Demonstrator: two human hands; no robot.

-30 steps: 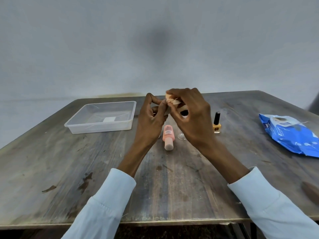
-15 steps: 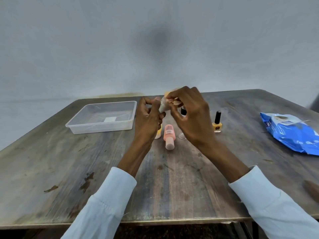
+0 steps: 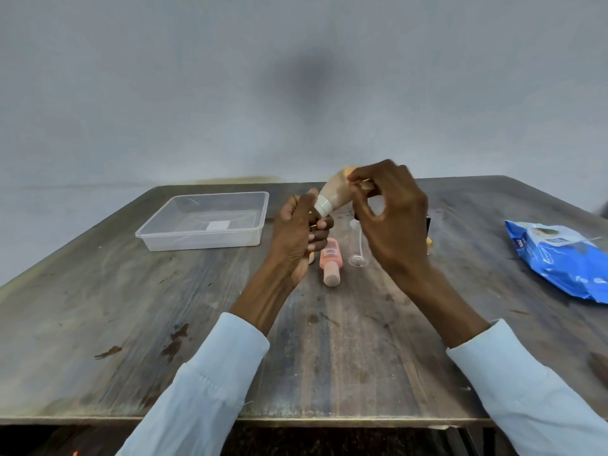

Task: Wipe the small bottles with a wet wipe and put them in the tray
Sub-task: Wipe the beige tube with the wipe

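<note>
Over table (image 3: pixel 131 324), both hands (image 3: pixel 391 218) pinch a wipe-wrapped bottle (image 3: pixel 332 195).

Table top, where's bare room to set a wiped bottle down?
Free: the near table between the sleeves, and the left front, below the tray. Crowded: centre, by the pink bottle and clear bottle; wipes pack far right.

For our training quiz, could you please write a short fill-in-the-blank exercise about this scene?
1. The peach bottle is held by ____ hands, above the table.
2. The clear tray holds ____ bottles so far.
3. The pink bottle lies on its ____ on the table.
4. The blue wipes pack lies to the person's ____.

Missing words: both; no; side; right
</note>
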